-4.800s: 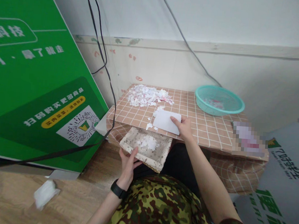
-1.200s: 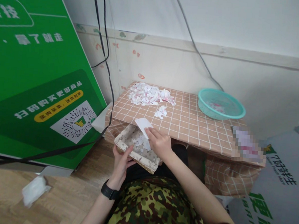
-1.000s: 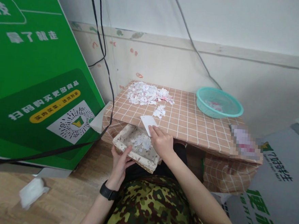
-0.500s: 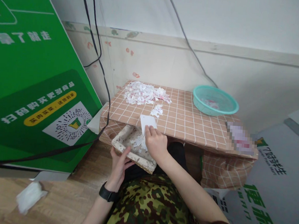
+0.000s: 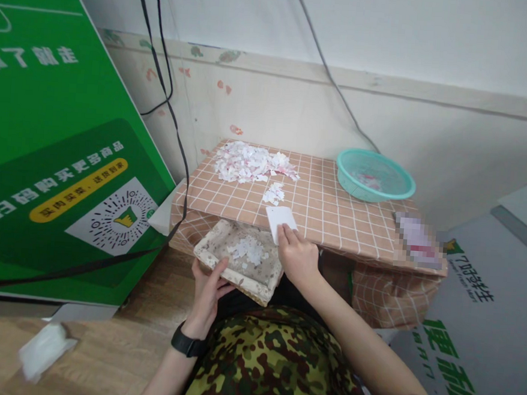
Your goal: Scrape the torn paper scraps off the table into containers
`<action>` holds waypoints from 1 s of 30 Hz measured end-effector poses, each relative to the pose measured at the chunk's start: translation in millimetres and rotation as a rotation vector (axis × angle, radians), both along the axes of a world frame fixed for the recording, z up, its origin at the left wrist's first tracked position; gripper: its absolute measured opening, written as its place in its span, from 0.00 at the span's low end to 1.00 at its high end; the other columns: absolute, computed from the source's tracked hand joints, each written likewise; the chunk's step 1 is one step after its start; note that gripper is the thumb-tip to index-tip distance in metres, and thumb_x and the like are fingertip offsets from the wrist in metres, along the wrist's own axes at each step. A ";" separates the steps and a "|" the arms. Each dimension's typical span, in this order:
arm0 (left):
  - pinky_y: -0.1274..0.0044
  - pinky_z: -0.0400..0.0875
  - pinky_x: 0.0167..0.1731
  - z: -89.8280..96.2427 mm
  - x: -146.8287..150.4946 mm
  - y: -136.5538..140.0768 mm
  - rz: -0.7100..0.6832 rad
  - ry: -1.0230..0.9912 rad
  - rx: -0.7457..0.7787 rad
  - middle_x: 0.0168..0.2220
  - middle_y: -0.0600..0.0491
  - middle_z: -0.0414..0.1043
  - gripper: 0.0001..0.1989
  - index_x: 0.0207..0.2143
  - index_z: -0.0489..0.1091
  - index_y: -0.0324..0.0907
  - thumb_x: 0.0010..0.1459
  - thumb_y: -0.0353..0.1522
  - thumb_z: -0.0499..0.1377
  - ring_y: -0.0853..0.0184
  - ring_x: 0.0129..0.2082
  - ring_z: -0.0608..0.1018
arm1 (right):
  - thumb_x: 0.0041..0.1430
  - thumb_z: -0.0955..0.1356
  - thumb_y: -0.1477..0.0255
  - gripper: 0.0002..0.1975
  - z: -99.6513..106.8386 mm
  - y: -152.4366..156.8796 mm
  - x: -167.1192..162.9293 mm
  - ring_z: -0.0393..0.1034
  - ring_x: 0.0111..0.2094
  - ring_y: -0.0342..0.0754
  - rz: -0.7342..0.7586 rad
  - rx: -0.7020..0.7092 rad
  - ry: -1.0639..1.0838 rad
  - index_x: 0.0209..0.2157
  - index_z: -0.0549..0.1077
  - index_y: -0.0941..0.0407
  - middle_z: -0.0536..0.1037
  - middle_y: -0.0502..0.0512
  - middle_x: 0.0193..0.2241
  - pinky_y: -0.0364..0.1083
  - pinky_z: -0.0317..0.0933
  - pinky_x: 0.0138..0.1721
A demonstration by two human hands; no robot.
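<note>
The left hand (image 5: 207,287) gripped the near left side of a shallow, speckled off-white tray (image 5: 240,276), its thumb over the rim and its other fingers underneath. The tray was tilted a little, just in front of the near edge of the tabletop (image 5: 323,217) and above the person's lap. A loose cluster of white paper scraps (image 5: 248,249) lay on its floor, towards the far side.

The right hand (image 5: 299,257) pinched the lower end of a white card (image 5: 281,220), with the fingers on top; the thumb was hidden. The card stood out over the near edge of the tabletop, beside the tray's far right corner, and whether it touched the cloth could not be told.

On the brown checked tablecloth (image 5: 389,296), a small heap (image 5: 273,193) of scraps lay just beyond the card. Behind it and to the left spread a much larger pile (image 5: 243,162), partly pink. A turquoise basket (image 5: 343,182) with more pinkish bits inside stood at the far right, and a pixelated item (image 5: 418,239) lay near the right end. A green board (image 5: 25,126) leaned at the left, and a white bundle (image 5: 46,351) lay on the wooden floor (image 5: 112,361).
</note>
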State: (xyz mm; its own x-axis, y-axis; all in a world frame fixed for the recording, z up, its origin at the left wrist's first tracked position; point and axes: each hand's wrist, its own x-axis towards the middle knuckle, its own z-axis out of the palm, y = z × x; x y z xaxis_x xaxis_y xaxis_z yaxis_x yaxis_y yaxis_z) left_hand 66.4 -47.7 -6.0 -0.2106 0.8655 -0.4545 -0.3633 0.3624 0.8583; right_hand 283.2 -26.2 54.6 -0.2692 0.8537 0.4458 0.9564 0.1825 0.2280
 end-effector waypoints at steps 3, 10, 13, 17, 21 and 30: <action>0.57 0.79 0.34 0.0 -0.3 -1.4 -0.009 -0.004 0.002 0.56 0.41 0.69 0.48 0.64 0.43 0.57 0.50 0.40 0.70 0.57 0.33 0.83 | 0.63 0.62 0.79 0.20 -2.8 3.5 23.6 0.75 0.45 0.55 -0.019 0.007 -0.002 0.55 0.73 0.62 0.77 0.64 0.53 0.46 0.69 0.34; 0.57 0.79 0.33 3.2 2.7 -1.7 -0.005 0.006 -0.021 0.54 0.41 0.70 0.47 0.64 0.43 0.57 0.51 0.40 0.69 0.59 0.31 0.83 | 0.60 0.63 0.79 0.21 -0.8 23.7 71.7 0.76 0.42 0.52 -0.061 0.008 0.116 0.54 0.75 0.58 0.78 0.61 0.51 0.45 0.65 0.37; 0.56 0.79 0.34 1.9 2.8 -1.1 -0.009 0.003 -0.027 0.54 0.41 0.70 0.48 0.65 0.42 0.58 0.51 0.40 0.70 0.58 0.31 0.83 | 0.63 0.62 0.75 0.18 2.4 33.3 86.7 0.76 0.36 0.49 -0.132 0.084 0.294 0.51 0.77 0.55 0.81 0.58 0.46 0.43 0.61 0.33; 0.56 0.79 0.34 -0.3 1.9 -0.6 -0.017 0.008 -0.028 0.55 0.41 0.69 0.49 0.65 0.40 0.58 0.51 0.40 0.69 0.58 0.32 0.83 | 0.65 0.62 0.61 0.20 15.7 42.0 101.4 0.70 0.24 0.48 -0.352 0.197 0.593 0.31 0.80 0.58 0.79 0.58 0.24 0.44 0.53 0.27; 0.58 0.79 0.33 0.6 2.6 -1.1 -0.016 0.014 -0.026 0.54 0.42 0.71 0.48 0.65 0.41 0.59 0.52 0.40 0.69 0.59 0.31 0.83 | 0.60 0.64 0.52 0.27 29.8 48.9 103.1 0.61 0.20 0.45 -0.405 0.275 0.901 0.19 0.73 0.59 0.69 0.53 0.15 0.45 0.47 0.24; 0.60 0.79 0.31 6.0 3.6 2.4 -0.001 0.006 -0.073 0.50 0.44 0.72 0.49 0.65 0.41 0.58 0.51 0.39 0.69 0.62 0.28 0.82 | 0.61 0.63 0.50 0.27 23.4 106.4 70.8 0.59 0.20 0.44 -0.170 0.097 0.983 0.22 0.74 0.58 0.68 0.51 0.16 0.44 0.46 0.24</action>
State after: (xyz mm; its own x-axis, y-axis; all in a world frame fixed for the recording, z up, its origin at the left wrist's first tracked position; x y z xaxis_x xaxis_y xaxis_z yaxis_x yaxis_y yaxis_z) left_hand 70.0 -45.3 0.0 -0.2130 0.8302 -0.5151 -0.3576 0.4244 0.8319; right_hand 354.0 80.2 78.0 0.3786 0.7948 0.4743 0.7396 0.0483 -0.6713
